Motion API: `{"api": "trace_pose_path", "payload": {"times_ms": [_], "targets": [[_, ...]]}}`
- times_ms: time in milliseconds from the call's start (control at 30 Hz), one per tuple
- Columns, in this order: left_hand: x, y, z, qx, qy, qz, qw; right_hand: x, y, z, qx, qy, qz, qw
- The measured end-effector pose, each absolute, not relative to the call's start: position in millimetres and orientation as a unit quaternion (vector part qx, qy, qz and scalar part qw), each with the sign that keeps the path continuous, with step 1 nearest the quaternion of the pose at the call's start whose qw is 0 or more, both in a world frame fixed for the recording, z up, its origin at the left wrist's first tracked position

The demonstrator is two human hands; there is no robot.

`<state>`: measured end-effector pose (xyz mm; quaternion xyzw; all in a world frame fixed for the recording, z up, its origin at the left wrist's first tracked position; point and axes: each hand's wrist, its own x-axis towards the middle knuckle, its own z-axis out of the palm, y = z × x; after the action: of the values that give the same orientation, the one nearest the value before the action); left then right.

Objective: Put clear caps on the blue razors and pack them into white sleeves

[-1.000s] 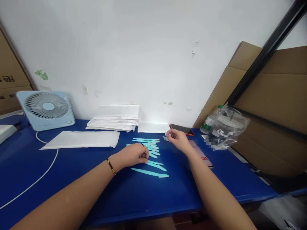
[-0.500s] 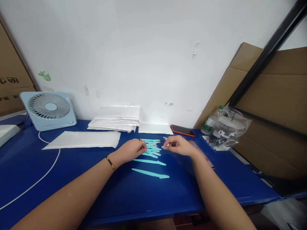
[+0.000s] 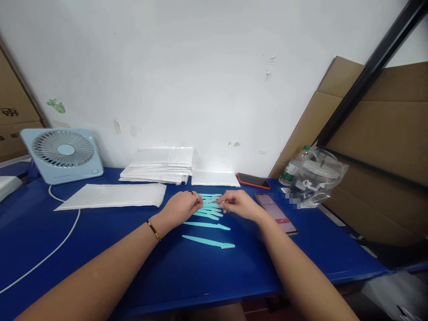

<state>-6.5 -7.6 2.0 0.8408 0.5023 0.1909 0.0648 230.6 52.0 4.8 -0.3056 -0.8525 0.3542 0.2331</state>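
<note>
Several thin teal plastic sticks (image 3: 209, 209) lie in a loose row on the blue table (image 3: 100, 240), with two more set apart nearer to me, the nearest teal stick (image 3: 207, 241) lying alone. My left hand (image 3: 182, 206), with rings and a wrist bangle, is curled at the left end of the row, its fingertips pinching one teal stick. My right hand (image 3: 238, 204) is closed at the row's right end, pinching something small and pale that I cannot make out. The two hands nearly meet over the sticks.
A light-blue desk fan (image 3: 63, 154) and its white cable (image 3: 50, 254) are at the left. White plastic bags (image 3: 112, 195) and a stack of them (image 3: 157, 171) lie behind. Two phones (image 3: 276, 213) (image 3: 253, 180), a bagged item (image 3: 316, 178), a bottle and cardboard sit right.
My right hand has come left and down from the table's back toward the stick row. My left hand has shifted up along the row, uncovering the two nearer sticks.
</note>
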Motion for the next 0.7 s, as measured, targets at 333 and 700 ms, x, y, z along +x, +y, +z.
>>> {"api": "trace_pose_path", "payload": {"times_ms": [333, 700], "targets": [[0.6, -21.3, 8.7, 0.875, 0.449, 0.118, 0.137, 273.8, 90.7, 0.0, -0.474, -0.848, 0.098, 0.216], [6.6, -23.5, 7.0, 0.857, 0.488, 0.137, 0.097, 255.8, 91.4, -12.3, -0.454, -0.873, 0.061, 0.167]]}}
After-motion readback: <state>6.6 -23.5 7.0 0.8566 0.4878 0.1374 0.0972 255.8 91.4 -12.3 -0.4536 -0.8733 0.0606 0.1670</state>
